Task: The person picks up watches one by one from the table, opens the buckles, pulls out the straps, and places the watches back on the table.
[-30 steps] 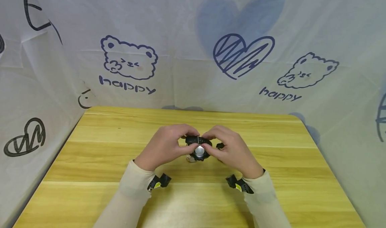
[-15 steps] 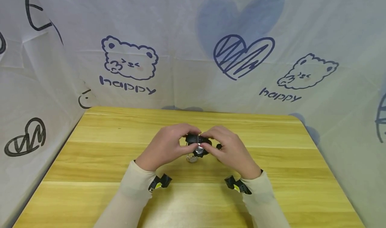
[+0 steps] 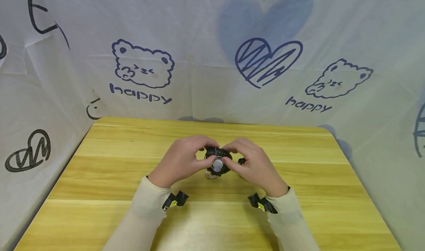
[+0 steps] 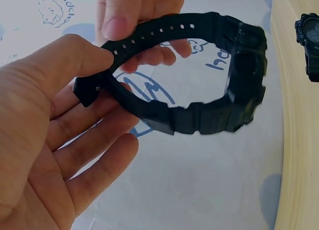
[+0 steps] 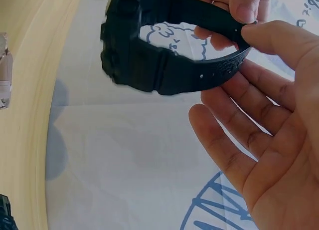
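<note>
Both hands hold a black wristwatch [image 3: 218,165] up over the middle of the table. Its silver case back faces the head camera, and its strap curves into a closed loop. In the left wrist view, the left hand [image 4: 60,120] pinches the strap [image 4: 164,24] by its end between thumb and fingers, beside a row of holes. From the other side, the right hand [image 5: 269,115] grips the same stretch of strap with thumb and fingers, its little finger held away. The thumbs nearly meet in the head view. The buckle area is partly hidden by the fingers.
A second black watch [image 4: 310,45] stands on the wooden table [image 3: 132,214] to the right, mostly behind the right hand. On the left is a pale pinkish watch [image 5: 4,73], partly out of frame. White cloth [image 3: 206,77] with drawings hangs behind the table.
The held watch tipped so that its case back turned from the head camera, then tipped back towards it and shifted slightly left. Both hands keep their hold on the strap.
</note>
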Demonstrator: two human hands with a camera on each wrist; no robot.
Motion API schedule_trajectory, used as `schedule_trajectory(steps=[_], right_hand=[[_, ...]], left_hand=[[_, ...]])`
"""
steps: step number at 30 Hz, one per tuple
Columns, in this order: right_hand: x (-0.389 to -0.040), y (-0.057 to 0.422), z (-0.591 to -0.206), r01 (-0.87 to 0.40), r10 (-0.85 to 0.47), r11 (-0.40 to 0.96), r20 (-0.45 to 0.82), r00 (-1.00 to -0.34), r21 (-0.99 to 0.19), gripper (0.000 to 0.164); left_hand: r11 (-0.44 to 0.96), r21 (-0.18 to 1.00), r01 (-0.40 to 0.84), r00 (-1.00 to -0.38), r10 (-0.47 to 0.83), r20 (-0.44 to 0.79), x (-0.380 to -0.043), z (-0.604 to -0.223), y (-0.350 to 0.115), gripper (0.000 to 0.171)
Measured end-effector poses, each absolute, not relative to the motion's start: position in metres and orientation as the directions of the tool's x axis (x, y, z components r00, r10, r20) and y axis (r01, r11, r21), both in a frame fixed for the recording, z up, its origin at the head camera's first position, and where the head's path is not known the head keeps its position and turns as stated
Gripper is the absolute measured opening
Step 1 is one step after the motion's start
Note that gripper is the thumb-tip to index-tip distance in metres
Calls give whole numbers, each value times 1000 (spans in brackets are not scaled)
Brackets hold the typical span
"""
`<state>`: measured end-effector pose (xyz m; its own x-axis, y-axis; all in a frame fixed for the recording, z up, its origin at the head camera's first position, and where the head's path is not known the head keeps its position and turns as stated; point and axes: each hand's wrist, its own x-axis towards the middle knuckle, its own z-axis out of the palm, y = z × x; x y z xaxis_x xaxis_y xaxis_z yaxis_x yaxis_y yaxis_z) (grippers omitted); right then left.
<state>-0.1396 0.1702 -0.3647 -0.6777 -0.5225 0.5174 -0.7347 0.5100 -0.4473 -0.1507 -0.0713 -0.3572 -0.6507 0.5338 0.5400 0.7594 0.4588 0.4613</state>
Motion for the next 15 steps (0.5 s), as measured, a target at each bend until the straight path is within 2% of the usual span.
schedule_trajectory(steps=[6,15], right_hand=[[-139,168,-366,-726,-525,511,501,-688,-461,23],[-140,166,-369,-748,-540,511,520,-662,-422,18]], left_hand=[[453,456,766,-643,548,536,-150,-358,-70,25],[480,478,735,-677,559,479,-152,-360,-71,32]])
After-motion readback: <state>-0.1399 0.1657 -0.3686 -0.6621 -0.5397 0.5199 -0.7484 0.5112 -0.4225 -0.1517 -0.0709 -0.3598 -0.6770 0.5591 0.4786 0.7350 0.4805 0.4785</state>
